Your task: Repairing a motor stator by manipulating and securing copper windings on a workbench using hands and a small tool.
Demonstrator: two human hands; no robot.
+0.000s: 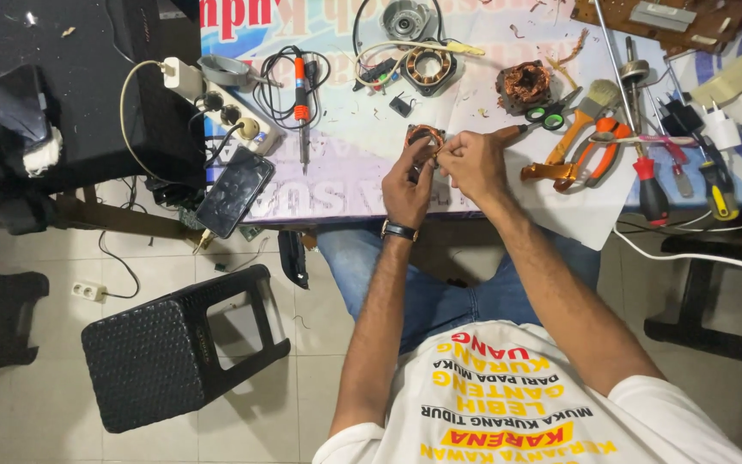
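My left hand (407,176) and my right hand (471,161) are both closed on a small motor stator with copper windings (424,137), held just above the workbench's near edge. The left hand grips it from the side, a dark watch on that wrist. The right hand's fingertips pinch at the winding on its right side. Much of the stator is hidden behind my fingers.
The bench (362,185) carries a soldering iron (301,96), a power strip (221,101), a phone (234,191), a second stator (429,69), a copper-wound rotor (524,86), orange pliers (590,155), a brush (584,116) and screwdrivers (648,185). A black plastic stool (173,348) stands on the floor at left.
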